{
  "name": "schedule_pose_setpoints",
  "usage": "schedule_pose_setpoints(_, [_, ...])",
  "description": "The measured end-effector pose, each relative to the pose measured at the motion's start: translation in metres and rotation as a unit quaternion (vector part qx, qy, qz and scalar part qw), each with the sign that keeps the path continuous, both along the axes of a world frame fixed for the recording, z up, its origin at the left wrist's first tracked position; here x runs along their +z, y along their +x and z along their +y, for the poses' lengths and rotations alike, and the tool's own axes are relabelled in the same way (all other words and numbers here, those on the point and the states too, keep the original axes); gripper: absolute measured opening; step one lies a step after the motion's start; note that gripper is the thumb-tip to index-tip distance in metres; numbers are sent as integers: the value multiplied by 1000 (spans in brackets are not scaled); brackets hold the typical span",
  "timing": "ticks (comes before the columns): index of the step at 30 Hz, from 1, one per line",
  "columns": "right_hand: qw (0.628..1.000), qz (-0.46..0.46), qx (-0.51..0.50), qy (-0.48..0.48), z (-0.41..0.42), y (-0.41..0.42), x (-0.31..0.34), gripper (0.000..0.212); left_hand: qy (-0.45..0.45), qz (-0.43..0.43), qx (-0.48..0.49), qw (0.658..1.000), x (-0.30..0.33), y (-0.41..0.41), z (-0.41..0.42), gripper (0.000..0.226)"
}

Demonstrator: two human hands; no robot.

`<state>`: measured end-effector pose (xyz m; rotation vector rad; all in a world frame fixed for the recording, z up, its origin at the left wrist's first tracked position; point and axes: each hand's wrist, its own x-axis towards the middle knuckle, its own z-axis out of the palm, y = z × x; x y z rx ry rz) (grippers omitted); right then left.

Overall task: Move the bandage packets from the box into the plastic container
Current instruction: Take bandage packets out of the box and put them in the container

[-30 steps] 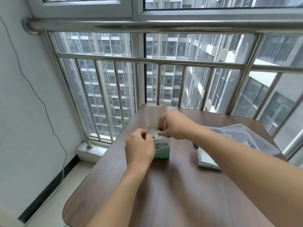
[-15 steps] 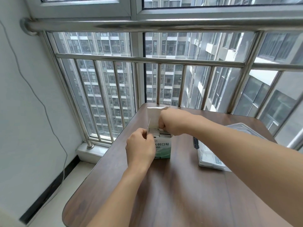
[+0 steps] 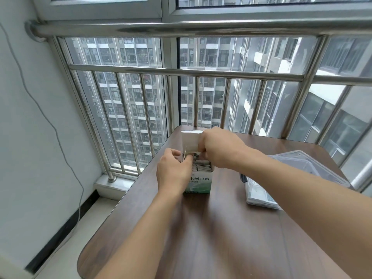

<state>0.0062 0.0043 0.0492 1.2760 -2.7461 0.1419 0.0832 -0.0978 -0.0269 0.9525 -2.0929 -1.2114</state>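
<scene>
A small white and green bandage box (image 3: 201, 181) stands upright on the brown table (image 3: 221, 238), its lid flap (image 3: 190, 140) raised. Several bandage packets (image 3: 203, 167) show in its open top. My left hand (image 3: 174, 172) grips the box's left side, thumb at the rim. My right hand (image 3: 219, 150) hovers over the opening with its fingers pinched into the packets at the back of the box. The clear plastic container (image 3: 259, 196) lies to the right, partly hidden behind my right forearm.
A clear lid (image 3: 308, 164) lies against the container's far side. A steel window railing (image 3: 181, 73) runs close behind the table's far edge. The wall and a hanging grey cable (image 3: 50, 125) are on the left.
My right hand has lifted slightly over the box opening while the left kept its hold. The view has tilted a little.
</scene>
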Motion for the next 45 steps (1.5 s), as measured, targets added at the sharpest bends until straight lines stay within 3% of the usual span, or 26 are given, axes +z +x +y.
schedule_pose_setpoints(1, [1000, -5, -1, -6, 2, 0, 0, 7, -3, -1, -4, 1000, -2, -2, -2, 26])
schedule_pose_setpoints(5, [998, -25, -11, -48, 13, -5, 1, 48, 0, 8, -8, 1000, -7, -6, -4, 27])
schedule_pose_setpoints(9, [995, -21, 9, -98, 20, -5, 7, 58, 16, 19, -12, 1000, -8, -9, -3, 23])
schedule_pose_setpoints(18, [972, -152, -8, -181, 41, -26, 13, 21, -88, 128, -67, 986, -2, 3, 14, 52])
schedule_pose_setpoints(24, [971, -143, -3, -191, 51, -26, 18, 17, -195, 57, -162, 966, -13, -1, 14, 83])
schedule_pose_setpoints(34, [965, -134, 11, -225, 54, -25, 29, 21, -168, 66, -177, 967, -2, -4, 17, 88])
schedule_pose_setpoints(40, [930, -199, 11, -309, 68, -21, 41, 13, -276, 115, -168, 939, 24, -3, 18, 106])
schedule_pose_setpoints(43, [907, -247, 30, -340, 77, -12, 49, 12, -307, 126, -195, 923, 48, -1, 30, 99])
schedule_pose_setpoints(45, [896, -265, 43, -355, 85, -5, 52, 12, -299, 124, -204, 924, 59, 0, 38, 71])
